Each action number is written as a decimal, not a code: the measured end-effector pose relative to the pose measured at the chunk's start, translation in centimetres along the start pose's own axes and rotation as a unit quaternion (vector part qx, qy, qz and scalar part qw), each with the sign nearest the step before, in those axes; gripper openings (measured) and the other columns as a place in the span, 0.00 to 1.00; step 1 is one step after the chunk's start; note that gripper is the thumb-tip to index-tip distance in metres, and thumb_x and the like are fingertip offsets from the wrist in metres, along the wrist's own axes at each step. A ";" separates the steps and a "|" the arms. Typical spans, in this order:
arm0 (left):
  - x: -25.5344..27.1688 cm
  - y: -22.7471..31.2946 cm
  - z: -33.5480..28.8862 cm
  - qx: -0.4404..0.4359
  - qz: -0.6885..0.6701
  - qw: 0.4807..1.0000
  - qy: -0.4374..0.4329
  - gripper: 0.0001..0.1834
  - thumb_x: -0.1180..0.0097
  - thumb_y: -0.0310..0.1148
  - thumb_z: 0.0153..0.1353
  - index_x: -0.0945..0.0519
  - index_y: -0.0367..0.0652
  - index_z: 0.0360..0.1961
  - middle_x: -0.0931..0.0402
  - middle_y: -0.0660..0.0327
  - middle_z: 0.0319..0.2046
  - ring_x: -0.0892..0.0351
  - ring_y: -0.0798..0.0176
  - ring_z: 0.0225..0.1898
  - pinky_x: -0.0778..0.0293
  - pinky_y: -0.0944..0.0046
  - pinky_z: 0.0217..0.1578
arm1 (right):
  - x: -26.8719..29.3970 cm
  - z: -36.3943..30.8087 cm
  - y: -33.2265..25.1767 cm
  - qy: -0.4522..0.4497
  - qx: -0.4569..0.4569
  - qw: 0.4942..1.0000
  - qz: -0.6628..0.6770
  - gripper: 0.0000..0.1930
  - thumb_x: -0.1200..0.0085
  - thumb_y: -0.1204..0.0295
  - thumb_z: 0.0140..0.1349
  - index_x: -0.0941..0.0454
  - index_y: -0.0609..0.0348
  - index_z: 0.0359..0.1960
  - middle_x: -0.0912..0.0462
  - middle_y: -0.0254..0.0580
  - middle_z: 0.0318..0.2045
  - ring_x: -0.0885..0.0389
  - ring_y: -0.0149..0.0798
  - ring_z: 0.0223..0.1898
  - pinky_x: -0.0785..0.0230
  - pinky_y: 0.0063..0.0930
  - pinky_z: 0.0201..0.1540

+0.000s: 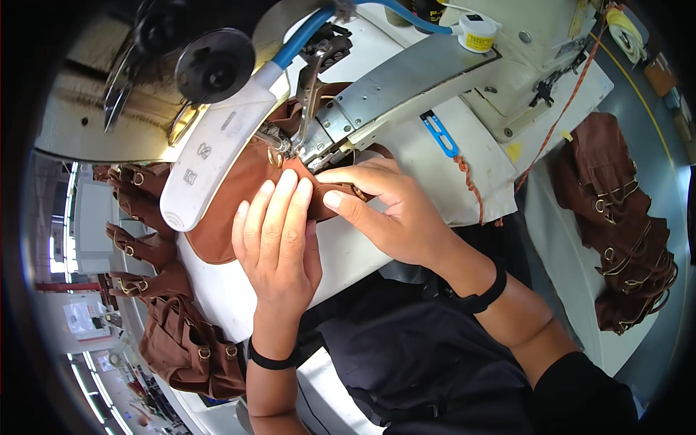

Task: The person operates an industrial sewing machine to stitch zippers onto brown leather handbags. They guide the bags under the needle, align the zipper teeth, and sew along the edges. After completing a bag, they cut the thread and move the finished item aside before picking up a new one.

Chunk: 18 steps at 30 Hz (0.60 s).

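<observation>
A brown leather bag piece point(217, 235) lies under the needle and presser foot of a sewing machine point(293, 148). My left hand point(279, 239) rests on it, fingers stretched out flat and close together, their tips just in front of the presser foot. From the right, my right hand point(399, 210) grips a folded edge of the same piece between thumb and index finger, beside the metal machine arm point(413, 83). Small gold-coloured metal fittings show near the foot and by the right fingers. Part of the piece is hidden behind the machine and under my hands.
A white lamp head point(214, 159) with a blue tube hangs over the work at left. Several brown bags sit left point(192, 348) and right point(609, 225). Blue thread snips point(438, 134) on a twisted orange cord lie on the white table point(464, 188).
</observation>
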<state>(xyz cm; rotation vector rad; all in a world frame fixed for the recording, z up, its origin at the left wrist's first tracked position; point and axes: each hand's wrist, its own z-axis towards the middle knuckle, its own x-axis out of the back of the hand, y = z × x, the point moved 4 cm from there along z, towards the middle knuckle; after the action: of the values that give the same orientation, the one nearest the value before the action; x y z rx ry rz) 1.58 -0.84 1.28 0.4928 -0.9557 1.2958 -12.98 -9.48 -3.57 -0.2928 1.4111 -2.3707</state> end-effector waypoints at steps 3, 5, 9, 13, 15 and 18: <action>-0.6 -0.4 -0.7 0.026 -0.094 0.995 0.024 0.30 0.36 0.33 0.66 0.24 0.39 0.68 0.22 0.52 0.66 0.25 0.49 0.67 0.37 0.47 0.70 | -0.3 0.8 -1.9 0.007 -0.026 0.997 0.071 0.08 0.43 0.72 0.69 0.15 0.63 0.38 0.14 0.43 0.26 0.21 0.36 0.25 0.29 0.31 0.39; -0.6 -0.4 -0.5 0.037 -0.127 0.991 0.038 0.34 0.30 0.36 0.61 0.24 0.38 0.68 0.22 0.49 0.64 0.23 0.48 0.65 0.35 0.47 0.68 | -0.4 1.2 -2.9 0.023 0.001 0.997 0.079 0.08 0.44 0.74 0.68 0.16 0.66 0.33 0.17 0.42 0.21 0.24 0.32 0.21 0.31 0.29 0.32; -0.3 -0.2 -0.5 0.020 -0.107 0.991 0.076 0.35 0.26 0.35 0.58 0.23 0.40 0.67 0.21 0.50 0.63 0.22 0.48 0.64 0.32 0.46 0.66 | 0.0 1.6 -3.5 -0.026 -0.059 0.996 0.065 0.09 0.45 0.76 0.67 0.20 0.69 0.29 0.20 0.38 0.20 0.25 0.29 0.23 0.30 0.28 0.33; 0.5 0.6 -0.2 0.024 -0.089 0.994 0.059 0.31 0.26 0.24 0.54 0.18 0.39 0.61 0.17 0.51 0.60 0.19 0.48 0.61 0.28 0.47 0.64 | 0.0 1.4 -3.8 -0.022 -0.129 0.980 0.147 0.08 0.45 0.77 0.69 0.19 0.71 0.34 0.17 0.38 0.23 0.24 0.24 0.27 0.30 0.25 0.32; 0.3 0.5 -0.2 0.033 -0.114 0.991 0.065 0.30 0.26 0.24 0.53 0.18 0.39 0.60 0.17 0.51 0.59 0.19 0.48 0.60 0.27 0.49 0.62 | 0.5 1.6 -4.1 -0.057 -0.150 0.981 0.108 0.08 0.43 0.76 0.71 0.16 0.70 0.41 0.14 0.37 0.31 0.20 0.23 0.36 0.26 0.24 0.40; 0.0 0.3 0.0 0.052 -0.134 0.987 0.068 0.31 0.25 0.23 0.52 0.17 0.40 0.60 0.17 0.50 0.59 0.18 0.48 0.58 0.25 0.52 0.59 | 0.4 1.9 -3.5 -0.074 -0.156 0.980 0.101 0.10 0.43 0.75 0.72 0.16 0.71 0.46 0.12 0.36 0.35 0.19 0.23 0.39 0.26 0.23 0.44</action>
<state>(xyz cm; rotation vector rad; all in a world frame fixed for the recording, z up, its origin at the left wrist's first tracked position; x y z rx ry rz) 1.31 -0.73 1.22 0.5841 -0.6844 1.1239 -13.41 -9.67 0.44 -0.3777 1.6537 -1.9228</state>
